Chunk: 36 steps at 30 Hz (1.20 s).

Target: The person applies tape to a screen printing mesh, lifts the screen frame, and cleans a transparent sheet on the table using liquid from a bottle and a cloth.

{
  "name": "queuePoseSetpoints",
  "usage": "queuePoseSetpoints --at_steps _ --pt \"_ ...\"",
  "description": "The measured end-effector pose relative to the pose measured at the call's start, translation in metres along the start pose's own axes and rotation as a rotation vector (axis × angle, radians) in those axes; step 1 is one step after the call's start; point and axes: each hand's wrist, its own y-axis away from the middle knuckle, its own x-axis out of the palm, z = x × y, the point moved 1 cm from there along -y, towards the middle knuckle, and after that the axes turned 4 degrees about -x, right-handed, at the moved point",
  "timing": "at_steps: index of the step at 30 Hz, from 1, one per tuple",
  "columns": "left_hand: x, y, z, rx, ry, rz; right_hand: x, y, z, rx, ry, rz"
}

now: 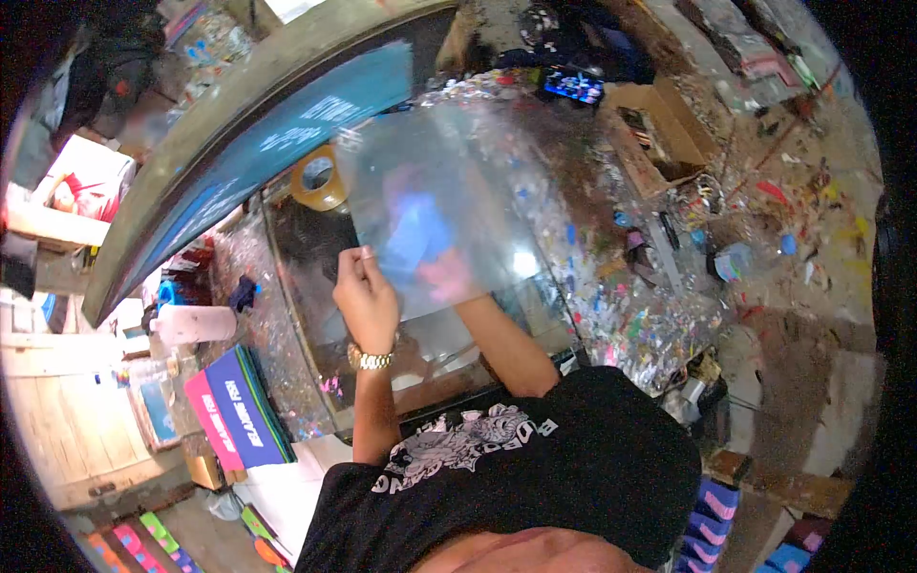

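A clear plastic sheet (468, 181) is raised above a dark glass-topped work surface (315, 239). My left hand (366, 291), with a gold watch (370, 358) on the wrist, pinches the sheet's lower left edge. My right hand (447, 275) is behind the sheet and shows only hazily through it. Close to its fingers is a blurred bluish-white patch (418, 229), which may be a cloth or a reflection. A wide roll of tape (318, 179) lies beside the sheet's left edge.
A screen-printing frame (277, 134) with blue mesh tilts up on the left. A lit phone (573, 86) and an open cardboard box (659, 134) are at the back right. A pale bottle (196, 325) and printed pink-and-blue pieces (241, 406) lie to the left.
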Motion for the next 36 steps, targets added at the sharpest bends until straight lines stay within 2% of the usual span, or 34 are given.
queuePoseSetpoints --at_steps 4,6,8,11,12,14,15,17,18,19,22,24,27,31,33,34,36 --pt "-0.001 0.0 -0.005 -0.01 -0.046 0.015 0.001 0.03 -0.002 0.088 -0.053 0.033" --pt "0.0 0.0 -0.001 -0.016 -0.033 -0.002 0.001 0.048 -0.012 0.15 -0.068 -0.004" --pt "0.0 0.0 0.003 -0.026 -0.04 0.003 -0.008 0.057 -0.015 0.268 -0.02 -0.143" --pt "0.001 0.004 0.009 -0.028 -0.077 0.001 -0.023 0.067 -0.007 0.059 0.342 0.056" --pt "0.002 0.005 0.013 -0.033 -0.065 -0.009 -0.029 0.073 -0.014 -0.017 0.615 -0.021" --pt "0.004 0.005 0.015 -0.036 -0.053 -0.014 -0.027 0.086 -0.021 -0.101 0.885 -0.102" --pt "0.003 0.005 0.016 -0.059 -0.075 -0.002 0.018 0.087 -0.021 0.082 0.404 -0.322" --pt "0.004 0.004 0.019 -0.081 -0.099 0.008 0.029 0.096 -0.018 0.235 -0.113 -0.449" --pt "0.006 0.005 0.022 -0.072 -0.075 -0.009 0.016 0.1 -0.014 0.237 -0.113 -0.449" --pt "0.005 0.006 0.024 -0.065 -0.052 -0.023 0.008 0.102 -0.009 0.061 0.302 -0.325" --pt "0.006 0.007 0.022 -0.069 -0.056 -0.024 0.0 0.1 -0.006 -0.092 0.913 -0.255" --pt "0.007 0.005 0.023 -0.055 -0.056 -0.028 0.049 0.095 -0.002 0.132 -0.064 -0.395" --pt "0.011 0.005 0.031 -0.046 -0.033 -0.035 0.084 0.11 -0.001 0.186 -0.139 -0.341" --pt "0.011 0.005 0.044 -0.051 -0.039 -0.009 0.064 0.144 -0.014 0.274 -0.143 -0.356" --pt "0.011 0.006 0.048 -0.071 -0.024 0.001 0.089 0.153 -0.019 0.311 0.137 -0.524" --pt "0.012 0.006 0.051 -0.089 -0.008 0.008 0.1 0.156 -0.018 0.312 0.137 -0.526" --pt "0.013 0.008 0.055 -0.078 -0.02 0.005 0.115 0.165 -0.01 0.486 0.363 -0.605"
